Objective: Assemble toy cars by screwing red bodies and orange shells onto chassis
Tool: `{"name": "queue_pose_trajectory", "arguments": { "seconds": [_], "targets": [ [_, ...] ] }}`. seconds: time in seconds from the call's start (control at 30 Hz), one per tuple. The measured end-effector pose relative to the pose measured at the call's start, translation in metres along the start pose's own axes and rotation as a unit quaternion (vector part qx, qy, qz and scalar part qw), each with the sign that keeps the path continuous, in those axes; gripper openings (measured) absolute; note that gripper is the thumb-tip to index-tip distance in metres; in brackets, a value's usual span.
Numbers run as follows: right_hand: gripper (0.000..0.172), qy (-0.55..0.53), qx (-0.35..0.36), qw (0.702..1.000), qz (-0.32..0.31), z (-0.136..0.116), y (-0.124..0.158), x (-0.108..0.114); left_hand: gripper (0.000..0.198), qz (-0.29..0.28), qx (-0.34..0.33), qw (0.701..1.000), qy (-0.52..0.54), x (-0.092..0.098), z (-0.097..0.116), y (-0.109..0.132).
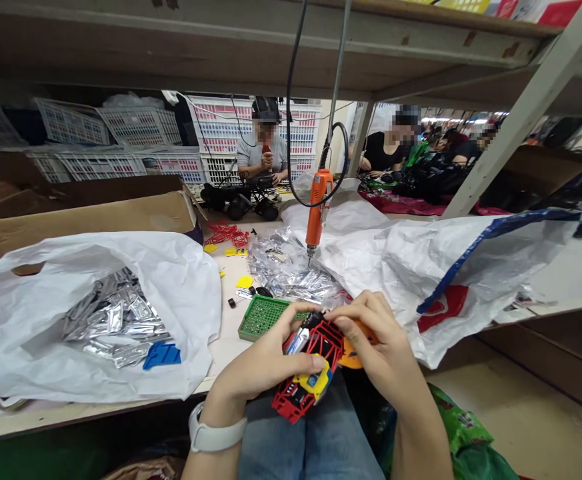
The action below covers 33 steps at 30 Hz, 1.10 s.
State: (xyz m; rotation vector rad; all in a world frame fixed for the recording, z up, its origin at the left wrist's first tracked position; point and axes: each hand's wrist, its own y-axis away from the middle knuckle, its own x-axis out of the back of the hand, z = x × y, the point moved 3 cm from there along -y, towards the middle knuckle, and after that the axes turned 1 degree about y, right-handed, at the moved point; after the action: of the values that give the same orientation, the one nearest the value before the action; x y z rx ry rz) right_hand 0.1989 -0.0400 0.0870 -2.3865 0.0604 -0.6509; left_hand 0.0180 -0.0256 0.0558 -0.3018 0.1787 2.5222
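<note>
Both my hands hold a red plastic toy frame (305, 380) with a yellow piece and an orange part, just above my lap. My left hand (265, 363) wraps round its left side, thumb pressed on the yellow piece. My right hand (378, 343) is closed on the upper right side, fingertips pinching at the top of the frame. A white band sits on my left wrist. An orange electric screwdriver (317, 212) hangs on a cable above the table, a little beyond my hands. A green screw tray (259, 317) lies just in front of my left hand.
A white bag (71, 327) of silver foil packets and a blue part lies at left, another large white bag (421, 260) at right. Loose foil packets (291, 270) and small red and yellow parts lie mid-table. A cardboard box (85, 217) stands behind. Other people work across the table.
</note>
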Motion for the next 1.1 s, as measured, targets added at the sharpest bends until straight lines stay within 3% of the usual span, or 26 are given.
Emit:
{"name": "queue_pose_trajectory", "arguments": {
  "seconds": [0.13,0.23,0.37,0.63,0.77,0.9,0.97,1.1],
  "targets": [
    [0.012,-0.023,0.011,0.999,-0.044,-0.003,-0.002,-0.011,0.056,-0.043,-0.005,0.999,-0.026,-0.003,-0.001,-0.001],
    [0.011,-0.052,0.009,0.996,-0.065,-0.006,-0.001,-0.017,0.064,-0.053,-0.010,0.997,-0.054,-0.003,-0.001,-0.001],
    [0.014,-0.074,-0.003,0.991,-0.111,-0.008,0.000,-0.021,0.075,-0.049,-0.020,0.994,-0.096,-0.002,0.001,0.000],
    [0.021,-0.088,-0.017,0.987,-0.134,-0.007,0.002,-0.018,0.060,-0.025,-0.031,0.993,-0.115,-0.004,0.001,0.001],
    [0.024,-0.099,-0.070,0.988,-0.100,0.001,0.004,-0.021,0.053,-0.034,-0.021,0.993,-0.113,-0.007,-0.001,-0.001],
    [0.025,-0.082,-0.076,0.993,0.032,0.011,0.002,-0.016,0.038,-0.006,-0.019,0.994,-0.107,-0.006,-0.001,-0.002],
    [0.027,-0.062,-0.080,0.992,0.068,0.016,0.002,-0.011,0.036,0.017,-0.023,0.997,-0.075,-0.005,0.000,-0.002],
    [0.035,-0.084,-0.124,0.989,0.006,0.024,0.004,-0.008,0.035,0.048,-0.035,0.998,-0.009,-0.004,0.000,-0.003]
  ]
}}
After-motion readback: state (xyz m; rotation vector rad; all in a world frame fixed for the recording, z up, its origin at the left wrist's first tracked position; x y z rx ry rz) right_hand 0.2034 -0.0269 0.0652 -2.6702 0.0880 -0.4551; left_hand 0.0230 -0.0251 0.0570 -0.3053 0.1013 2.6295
